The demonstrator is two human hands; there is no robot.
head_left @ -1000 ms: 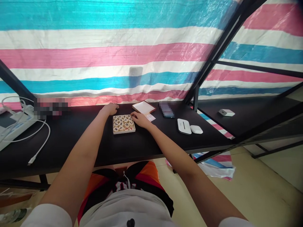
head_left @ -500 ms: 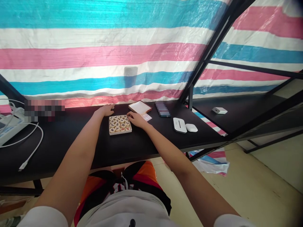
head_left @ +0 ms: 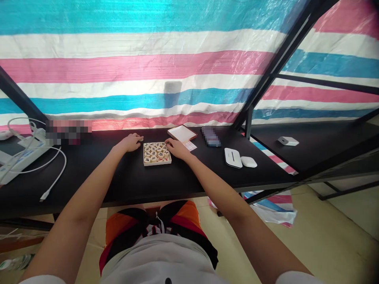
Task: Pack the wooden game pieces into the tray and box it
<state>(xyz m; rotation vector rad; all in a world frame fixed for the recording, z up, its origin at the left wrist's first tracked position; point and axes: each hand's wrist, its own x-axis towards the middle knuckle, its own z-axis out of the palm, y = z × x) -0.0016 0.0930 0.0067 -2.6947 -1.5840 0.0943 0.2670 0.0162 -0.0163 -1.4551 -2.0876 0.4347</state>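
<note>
A shallow wooden tray (head_left: 157, 163) filled with several round chess pieces (head_left: 156, 152) lies on the black table (head_left: 118, 177). My left hand (head_left: 130, 142) rests on the table just left of the tray's far corner. Its fingers are curled and whatever they hold is hidden. My right hand (head_left: 177, 149) sits at the tray's right side, its fingers bunched on a piece at the far right corner. The tray's lid (head_left: 181, 133) lies just behind the right hand, with a small paper slip (head_left: 191, 146) beside it.
A white flat device (head_left: 233, 157) and a white oval case (head_left: 248, 161) lie to the right. A white machine with looping cables (head_left: 22, 156) fills the left end. A black frame post (head_left: 247, 122) stands between this table and the one beside it, which bears a white box (head_left: 288, 141). A striped tarp hangs behind.
My left hand has come nearer from the table's back edge and now lies beside the tray's left corner. My right hand stays at the tray's right corner. The view shifted slightly.
</note>
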